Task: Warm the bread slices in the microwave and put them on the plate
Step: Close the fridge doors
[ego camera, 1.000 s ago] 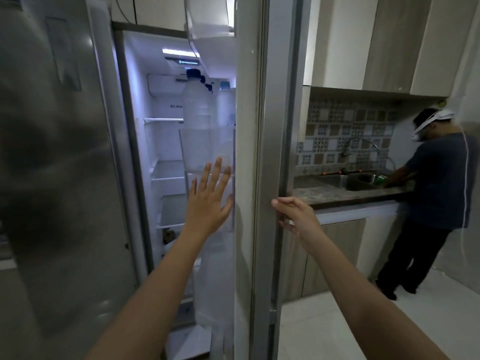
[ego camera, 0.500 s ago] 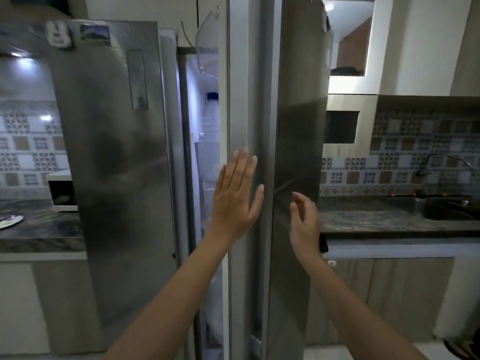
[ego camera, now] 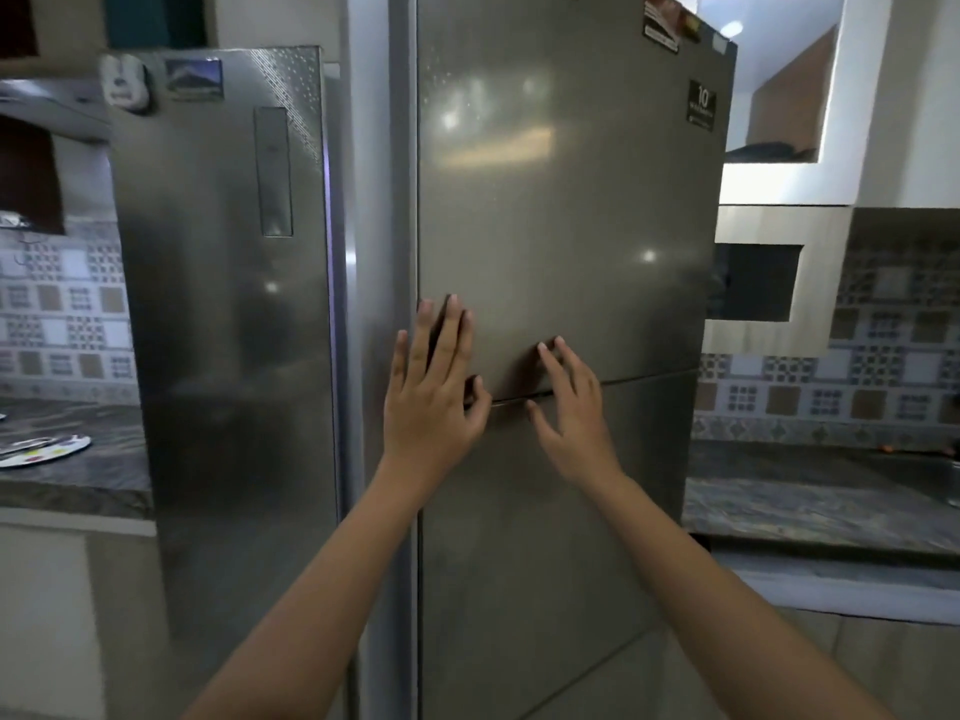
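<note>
Both arms reach straight forward and both hands lie against the front of the right-hand fridge door (ego camera: 561,200). The left hand (ego camera: 431,402) is flat, its fingers straight and close together, pointing up, beside the door's left edge; it holds nothing. The right hand (ego camera: 571,413), just beside it, is spread wider, fingers slightly bent, fingertips on the steel at a horizontal seam (ego camera: 649,379) in the door; it grips nothing either. To the left of the left hand stands the other fridge door (ego camera: 223,330), with magnets (ego camera: 124,83) near its top. Far left of both hands, a plate (ego camera: 44,449) with coloured patches lies flat on the dark stone worktop (ego camera: 78,485). Right of the right hand, more worktop (ego camera: 810,501) runs below a patterned tile wall (ego camera: 857,376).
</note>
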The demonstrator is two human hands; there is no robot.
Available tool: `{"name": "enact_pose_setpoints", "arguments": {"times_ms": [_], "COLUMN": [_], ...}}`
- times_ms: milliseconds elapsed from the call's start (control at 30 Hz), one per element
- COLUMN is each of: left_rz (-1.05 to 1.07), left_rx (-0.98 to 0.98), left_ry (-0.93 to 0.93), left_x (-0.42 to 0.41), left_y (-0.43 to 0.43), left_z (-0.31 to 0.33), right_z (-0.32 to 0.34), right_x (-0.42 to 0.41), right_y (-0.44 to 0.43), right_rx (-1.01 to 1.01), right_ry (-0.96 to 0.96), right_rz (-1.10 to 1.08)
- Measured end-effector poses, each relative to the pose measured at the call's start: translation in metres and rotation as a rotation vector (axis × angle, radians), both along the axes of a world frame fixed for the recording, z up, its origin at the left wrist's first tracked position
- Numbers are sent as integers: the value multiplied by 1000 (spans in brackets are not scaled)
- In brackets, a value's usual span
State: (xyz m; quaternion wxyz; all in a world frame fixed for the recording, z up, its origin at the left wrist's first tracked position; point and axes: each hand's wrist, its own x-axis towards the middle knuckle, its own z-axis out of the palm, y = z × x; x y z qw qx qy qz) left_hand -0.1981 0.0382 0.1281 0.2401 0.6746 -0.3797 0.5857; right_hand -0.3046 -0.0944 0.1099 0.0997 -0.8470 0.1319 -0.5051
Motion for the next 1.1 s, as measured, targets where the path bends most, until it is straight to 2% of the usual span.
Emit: {"name": "enact_pose_setpoints", "arguments": {"times_ms": [133,300,600,867,1100], "left_rz": [-5,-32,-156,-218,-266], "left_rx": [-43,-28,-25,97,103], "left_ry": [17,47,85,191,259], "left_x": [29,71,146,201,223], "left_y": [-11,-23,-63,-105,-133], "left_z": [-1,0,6,0,-7], "right_z": [-4,-4,11,7,2], "right_x": [25,59,134,174,190], "right_y": [-22,-45,-71,-100,-108], "right_rx": [-6,-129,-210,-277,-268], "right_ry": [-40,-79,-256,-161,-150], "right_rz": [-54,-134,-323,-453,-504]}}
